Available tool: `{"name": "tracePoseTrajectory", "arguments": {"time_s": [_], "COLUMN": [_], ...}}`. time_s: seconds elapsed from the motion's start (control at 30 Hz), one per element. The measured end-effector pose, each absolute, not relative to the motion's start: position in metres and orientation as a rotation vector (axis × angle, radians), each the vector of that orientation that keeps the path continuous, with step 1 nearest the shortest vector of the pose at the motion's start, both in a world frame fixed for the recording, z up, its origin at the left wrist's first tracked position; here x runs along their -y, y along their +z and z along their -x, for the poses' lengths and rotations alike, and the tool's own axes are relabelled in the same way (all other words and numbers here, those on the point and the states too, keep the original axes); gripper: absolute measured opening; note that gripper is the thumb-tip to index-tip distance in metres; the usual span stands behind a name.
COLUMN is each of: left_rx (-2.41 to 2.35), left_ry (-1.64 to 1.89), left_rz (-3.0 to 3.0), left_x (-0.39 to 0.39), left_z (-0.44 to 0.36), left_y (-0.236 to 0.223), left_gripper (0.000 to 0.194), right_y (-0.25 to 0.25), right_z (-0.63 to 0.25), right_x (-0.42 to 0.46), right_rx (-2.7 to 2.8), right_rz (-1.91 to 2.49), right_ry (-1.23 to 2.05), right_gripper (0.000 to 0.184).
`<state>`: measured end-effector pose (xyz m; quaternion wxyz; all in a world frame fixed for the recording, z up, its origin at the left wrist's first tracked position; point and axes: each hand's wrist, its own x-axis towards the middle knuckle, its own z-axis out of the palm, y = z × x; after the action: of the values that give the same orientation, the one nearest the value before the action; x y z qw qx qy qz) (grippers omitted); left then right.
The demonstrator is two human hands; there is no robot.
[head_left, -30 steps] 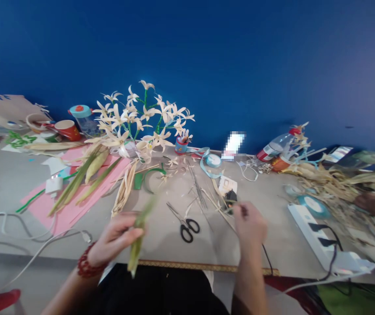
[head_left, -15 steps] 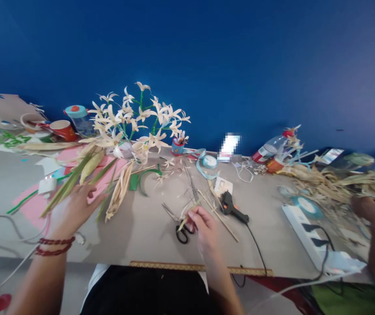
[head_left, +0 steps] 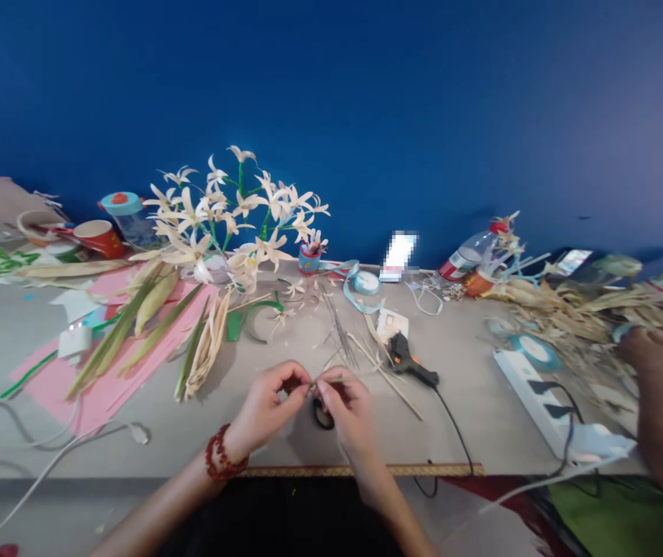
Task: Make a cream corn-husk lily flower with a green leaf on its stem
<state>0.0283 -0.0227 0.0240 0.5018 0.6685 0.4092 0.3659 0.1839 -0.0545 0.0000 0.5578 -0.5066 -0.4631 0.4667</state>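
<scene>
My left hand [head_left: 270, 404] and my right hand [head_left: 347, 406] meet over the front middle of the table, fingertips touching. Both pinch a thin pale-green husk strip [head_left: 336, 380], mostly hidden by the fingers. Just beneath them lie scissors, of which a black handle loop [head_left: 324, 418] shows. Thin wires [head_left: 340, 329] and slim sticks lie beyond my hands. To the left, green and cream corn husks [head_left: 151, 305] rest on pink paper [head_left: 90, 394]. A bundle of dry husk [head_left: 209, 348] lies closer to my left hand.
White husk flowers [head_left: 244, 203] on green stems stand at the back. A black glue gun [head_left: 409, 362] lies right of my hands, its cord running forward. Further right are a power strip [head_left: 531, 402], a ribbon roll [head_left: 534, 352] and another person's hand [head_left: 653, 356] among dry husks.
My left hand has left the husks on the left and come to my right hand, pinching the strip with it. The other person's hand has shifted. The view has moved slightly.
</scene>
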Motion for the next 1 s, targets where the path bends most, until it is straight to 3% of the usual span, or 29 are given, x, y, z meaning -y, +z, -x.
{"name": "tracePoseTrajectory", "arguments": {"time_s": [0.23,0.37,0.47,0.6,0.83,1.0], "left_rx": [-0.992,-0.91,-0.886,-0.953,-0.835,-0.713], "left_ry": [1.124,1.312,1.341,1.234,0.994,0.781], "left_rz": [-1.741,-2.071,-2.088,-1.716,-1.325,-1.241], "left_x": [0.029,0.026,0.024,0.025,0.026,0.015], "left_z": [-0.025,-0.016,-0.013,-0.016,-0.013,-0.006], "left_y": [0.015,0.011,0.012,0.016,0.024,0.034], "left_gripper": [0.005,0.024,0.02,0.006,0.022,0.023], "right_y": [-0.001,0.0,0.005,0.012,0.019,0.021], "right_z": [-0.182,-0.178,-0.177,-0.176,-0.178,-0.181], "right_x": [0.055,0.051,0.05,0.049,0.048,0.048], "right_rx": [0.997,0.915,0.899,0.943,0.967,1.024], "right_rz": [1.147,1.126,1.119,1.097,1.095,1.095], "right_ry": [1.203,1.294,1.328,1.312,1.339,1.422], "right_gripper": [0.019,0.023,0.023,0.02,0.018,0.021]}}
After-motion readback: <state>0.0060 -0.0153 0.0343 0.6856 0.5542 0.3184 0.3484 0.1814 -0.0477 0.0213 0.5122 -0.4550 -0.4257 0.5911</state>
